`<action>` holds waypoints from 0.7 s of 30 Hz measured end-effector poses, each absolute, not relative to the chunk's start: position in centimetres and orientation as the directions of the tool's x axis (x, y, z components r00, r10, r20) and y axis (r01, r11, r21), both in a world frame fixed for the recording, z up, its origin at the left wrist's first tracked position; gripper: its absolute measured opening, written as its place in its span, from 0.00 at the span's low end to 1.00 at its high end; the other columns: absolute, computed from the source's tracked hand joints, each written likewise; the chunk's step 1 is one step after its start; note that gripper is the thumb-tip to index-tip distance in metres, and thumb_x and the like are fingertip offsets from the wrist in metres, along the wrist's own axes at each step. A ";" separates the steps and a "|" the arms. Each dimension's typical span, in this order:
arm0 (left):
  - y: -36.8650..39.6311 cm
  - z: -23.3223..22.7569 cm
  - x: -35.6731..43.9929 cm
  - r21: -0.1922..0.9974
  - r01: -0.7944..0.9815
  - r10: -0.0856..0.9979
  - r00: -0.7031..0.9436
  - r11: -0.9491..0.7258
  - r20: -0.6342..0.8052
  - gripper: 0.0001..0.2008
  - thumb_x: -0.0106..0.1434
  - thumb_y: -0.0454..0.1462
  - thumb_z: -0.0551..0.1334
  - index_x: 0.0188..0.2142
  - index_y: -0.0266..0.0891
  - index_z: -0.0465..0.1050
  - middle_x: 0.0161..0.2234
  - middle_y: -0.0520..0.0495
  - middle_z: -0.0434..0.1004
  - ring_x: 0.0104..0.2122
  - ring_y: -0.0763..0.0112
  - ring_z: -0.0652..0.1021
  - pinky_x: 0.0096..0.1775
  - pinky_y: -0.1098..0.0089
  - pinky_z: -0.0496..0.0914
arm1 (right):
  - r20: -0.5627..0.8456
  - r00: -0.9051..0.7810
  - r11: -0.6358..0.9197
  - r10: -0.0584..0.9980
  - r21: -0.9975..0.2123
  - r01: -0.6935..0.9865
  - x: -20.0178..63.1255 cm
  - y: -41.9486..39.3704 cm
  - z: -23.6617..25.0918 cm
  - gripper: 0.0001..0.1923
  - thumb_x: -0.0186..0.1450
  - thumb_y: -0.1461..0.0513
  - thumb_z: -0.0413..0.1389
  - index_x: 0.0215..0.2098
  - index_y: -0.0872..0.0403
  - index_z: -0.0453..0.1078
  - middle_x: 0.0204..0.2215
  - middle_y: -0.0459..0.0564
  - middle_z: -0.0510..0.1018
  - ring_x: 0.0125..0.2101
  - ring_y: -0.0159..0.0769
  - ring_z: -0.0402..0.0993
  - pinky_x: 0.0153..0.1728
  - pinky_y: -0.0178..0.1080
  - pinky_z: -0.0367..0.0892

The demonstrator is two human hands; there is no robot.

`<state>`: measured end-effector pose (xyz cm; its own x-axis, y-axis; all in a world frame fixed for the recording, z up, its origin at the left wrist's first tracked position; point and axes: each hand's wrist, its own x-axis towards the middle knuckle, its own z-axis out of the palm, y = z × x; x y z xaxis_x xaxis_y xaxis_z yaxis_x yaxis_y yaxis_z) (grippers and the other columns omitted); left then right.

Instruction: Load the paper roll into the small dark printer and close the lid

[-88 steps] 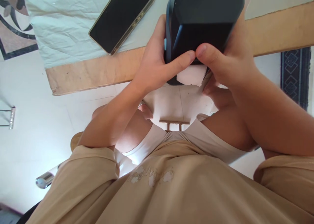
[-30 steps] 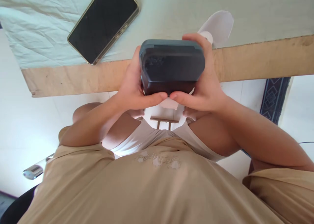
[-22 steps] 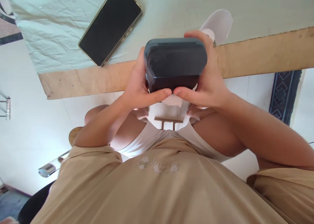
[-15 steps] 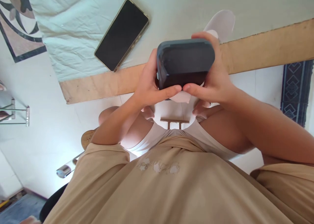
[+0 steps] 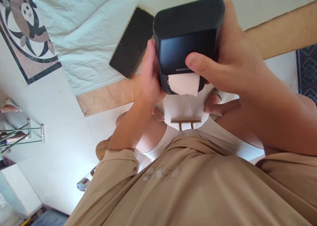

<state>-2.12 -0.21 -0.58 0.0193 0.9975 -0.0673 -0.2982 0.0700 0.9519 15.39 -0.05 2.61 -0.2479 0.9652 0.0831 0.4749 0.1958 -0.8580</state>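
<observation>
Step in hand, I'd judge: holding the printer (image 5: 188, 49) up for a look, front face & paper slot turned to the wearer. It's in mid-air nr the front edge of the surface (image 5: 106, 95), tilted a bit. L hand (image 5: 152, 80) has its fingers part-curled round the printer's L side; R hand (image 5: 232, 59) grips the R side, thumb (image 5: 204, 66) across the front, covering the end of the lettering. So both hands are closed only as far as the printer's width lets them; fingers behind it are hidden, can't tell how they sit. Paper (image 5: 184, 84) w/ a torn edge hangs from the slot, neither hand pinching it. Next move prob. calls for a steady 2-hand hold & keeping fingers clear of the loose paper.

Surface: pale green cloth (image 5: 86, 34) on top, wrinkled at L, bare wood along the front. Phone (image 5: 131, 43) lies on the cloth, screen dark, one side partly hidden by the printer & L hand.

Room: white floor (image 5: 59, 113), panda picture (image 5: 28, 16) at far L, metal rack (image 5: 22, 135) below it, someone's foot (image 5: 11, 105) nearby. Round wooden stool (image 5: 101, 150) by L elbow; dark patterned rug (image 5: 308, 71) at far R.
</observation>
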 end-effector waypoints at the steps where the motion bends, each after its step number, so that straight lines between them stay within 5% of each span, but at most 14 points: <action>1: 0.0 -0.6 -2.2 0.948 -0.298 0.994 0.012 0.108 -0.110 0.21 0.76 0.48 0.46 0.45 0.44 0.75 0.55 0.57 0.76 0.73 0.66 0.62 0.69 0.64 0.67 | 0.037 -0.241 0.164 0.970 -0.829 0.534 15.3 -0.1 3.2 0.38 0.62 0.35 0.57 0.59 0.49 0.61 0.48 0.52 0.76 0.40 0.43 0.76 0.40 0.51 0.74; 5: 0.4 -1.0 -2.4 0.834 -0.454 0.949 0.184 0.313 -0.256 0.20 0.73 0.53 0.53 0.45 0.42 0.74 0.52 0.50 0.80 0.66 0.52 0.73 0.55 0.60 0.82 | -0.009 -0.187 0.143 0.982 -0.609 0.780 15.2 -0.5 5.8 0.30 0.65 0.35 0.54 0.47 0.50 0.68 0.28 0.50 0.67 0.40 0.50 0.75 0.47 0.60 0.74; 7: 0.3 -1.0 -2.5 0.775 -0.517 0.931 0.233 0.363 -0.281 0.17 0.72 0.49 0.55 0.42 0.40 0.74 0.48 0.48 0.82 0.61 0.52 0.78 0.49 0.60 0.85 | -0.023 -0.166 0.136 0.986 -0.467 0.874 15.3 -0.6 7.2 0.31 0.66 0.36 0.52 0.48 0.51 0.71 0.28 0.52 0.67 0.47 0.58 0.75 0.55 0.67 0.70; 9: 0.1 -0.7 -2.5 0.732 -0.560 0.921 0.264 0.388 -0.286 0.13 0.70 0.45 0.55 0.36 0.40 0.72 0.41 0.48 0.82 0.57 0.54 0.81 0.48 0.60 0.85 | -0.031 -0.170 0.143 0.985 -0.405 0.903 15.5 -0.6 8.1 0.31 0.69 0.39 0.50 0.60 0.49 0.69 0.40 0.54 0.72 0.56 0.60 0.72 0.61 0.68 0.66; 13: 0.1 -0.2 -2.1 0.728 -0.577 0.929 0.228 0.369 -0.291 0.11 0.66 0.35 0.54 0.26 0.41 0.62 0.26 0.51 0.72 0.50 0.63 0.84 0.48 0.66 0.83 | 0.028 -0.331 0.303 0.943 -0.478 0.824 16.4 -0.1 7.9 0.31 0.69 0.43 0.51 0.66 0.45 0.65 0.59 0.52 0.68 0.60 0.52 0.68 0.63 0.57 0.69; 17: 0.6 -0.6 -1.2 0.753 -0.561 0.939 0.196 0.344 -0.283 0.11 0.67 0.35 0.54 0.26 0.40 0.64 0.25 0.51 0.70 0.50 0.62 0.84 0.49 0.64 0.82 | 0.040 -0.412 0.365 0.910 -0.546 0.754 17.5 0.6 6.8 0.27 0.67 0.49 0.57 0.63 0.39 0.67 0.61 0.47 0.66 0.61 0.52 0.65 0.64 0.57 0.70; 21: 0.8 -1.2 -1.2 0.807 -0.512 0.955 0.112 0.293 -0.276 0.10 0.66 0.35 0.58 0.27 0.39 0.67 0.26 0.50 0.69 0.53 0.61 0.82 0.52 0.63 0.82 | 0.066 -0.441 0.392 0.895 -0.588 0.708 18.1 0.6 6.3 0.28 0.66 0.53 0.60 0.63 0.44 0.67 0.63 0.51 0.66 0.62 0.57 0.66 0.66 0.61 0.69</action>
<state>-1.20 0.78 -1.16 0.1120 0.9546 -0.2761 -0.5121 0.2935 0.8072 18.13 0.62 6.29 -0.4407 0.8952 0.0657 0.7080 0.3916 -0.5877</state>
